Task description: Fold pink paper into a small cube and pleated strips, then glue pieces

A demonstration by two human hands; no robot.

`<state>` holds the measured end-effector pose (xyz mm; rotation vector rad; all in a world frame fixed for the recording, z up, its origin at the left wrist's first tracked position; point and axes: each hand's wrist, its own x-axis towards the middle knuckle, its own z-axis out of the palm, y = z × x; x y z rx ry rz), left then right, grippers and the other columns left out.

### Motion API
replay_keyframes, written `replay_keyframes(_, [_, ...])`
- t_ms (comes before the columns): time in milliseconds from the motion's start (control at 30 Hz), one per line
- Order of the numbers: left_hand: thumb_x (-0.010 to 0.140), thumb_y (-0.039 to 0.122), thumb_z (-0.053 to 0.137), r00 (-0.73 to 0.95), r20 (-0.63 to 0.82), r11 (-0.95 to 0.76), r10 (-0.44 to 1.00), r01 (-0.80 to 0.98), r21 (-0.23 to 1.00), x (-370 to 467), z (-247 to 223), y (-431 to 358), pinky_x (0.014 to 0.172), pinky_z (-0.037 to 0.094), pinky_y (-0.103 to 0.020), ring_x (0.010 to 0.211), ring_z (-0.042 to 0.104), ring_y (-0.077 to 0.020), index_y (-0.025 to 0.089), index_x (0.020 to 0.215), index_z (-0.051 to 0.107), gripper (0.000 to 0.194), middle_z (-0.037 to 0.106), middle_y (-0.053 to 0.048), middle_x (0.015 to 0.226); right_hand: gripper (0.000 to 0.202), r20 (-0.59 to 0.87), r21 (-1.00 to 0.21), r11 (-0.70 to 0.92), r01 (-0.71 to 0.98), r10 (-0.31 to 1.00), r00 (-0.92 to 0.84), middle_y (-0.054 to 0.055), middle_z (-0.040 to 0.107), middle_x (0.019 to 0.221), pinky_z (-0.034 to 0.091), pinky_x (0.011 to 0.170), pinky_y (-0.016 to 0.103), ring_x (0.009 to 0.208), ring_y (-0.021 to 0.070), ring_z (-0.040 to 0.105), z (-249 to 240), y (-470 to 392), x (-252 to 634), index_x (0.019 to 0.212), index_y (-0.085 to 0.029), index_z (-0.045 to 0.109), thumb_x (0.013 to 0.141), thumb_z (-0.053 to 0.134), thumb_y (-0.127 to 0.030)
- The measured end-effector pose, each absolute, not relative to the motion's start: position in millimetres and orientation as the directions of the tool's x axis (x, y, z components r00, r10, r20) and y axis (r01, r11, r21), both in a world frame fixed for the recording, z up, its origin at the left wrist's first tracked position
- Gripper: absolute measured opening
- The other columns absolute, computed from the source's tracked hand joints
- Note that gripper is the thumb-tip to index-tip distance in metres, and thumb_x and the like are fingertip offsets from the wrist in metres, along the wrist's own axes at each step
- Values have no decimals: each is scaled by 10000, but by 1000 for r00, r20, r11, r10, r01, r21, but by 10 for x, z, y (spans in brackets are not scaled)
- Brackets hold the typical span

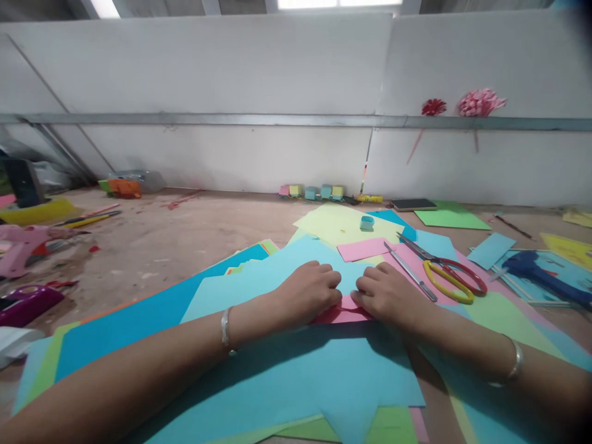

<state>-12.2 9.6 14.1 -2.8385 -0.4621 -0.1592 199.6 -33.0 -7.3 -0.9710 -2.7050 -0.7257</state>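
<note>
My left hand (312, 290) and my right hand (386, 293) grip the two ends of a small pink paper piece (345, 312). Fingers on both hands are curled in, and the paper shows between and below them, with what looks like a fold along its upper part. Beneath it lies a large light blue paper sheet (287, 370). Close to my right hand rest a metal pen-like tool (411, 271) and scissors with red and yellow handles (451, 277). A pink paper strip (362, 249) lies just beyond my hands.
Small paper blocks (311, 192) line the wall's foot. Glue guns, one pink (25, 246) and one dark blue (546, 277), lie at either side. A purple stapler-like object (30, 304) is at left. Paper flowers (481, 103) hang on the rail.
</note>
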Motion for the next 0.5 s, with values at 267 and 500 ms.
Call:
replay_keyframes(267, [872, 148, 600, 955, 48, -917, 293, 295, -267, -96, 182, 22, 561, 281, -325, 696, 510, -190, 165, 767, 679, 132, 604, -40, 745, 257, 54, 503, 502, 703, 794, -606, 67, 568, 611, 147, 596, 342, 691, 208, 443, 127, -494, 2002, 548, -180, 604, 762, 650, -47])
replay_keyframes(500, [870, 159, 604, 951, 75, -914, 300, 309, -262, -105, 132, 35, 561, 275, -323, 698, 509, -191, 163, 757, 685, 139, 599, -45, 729, 151, 130, 493, 514, 702, 754, -644, 67, 618, 739, 171, 590, 336, 715, 203, 464, 93, -506, 1893, 802, -187, 670, 892, 556, -144])
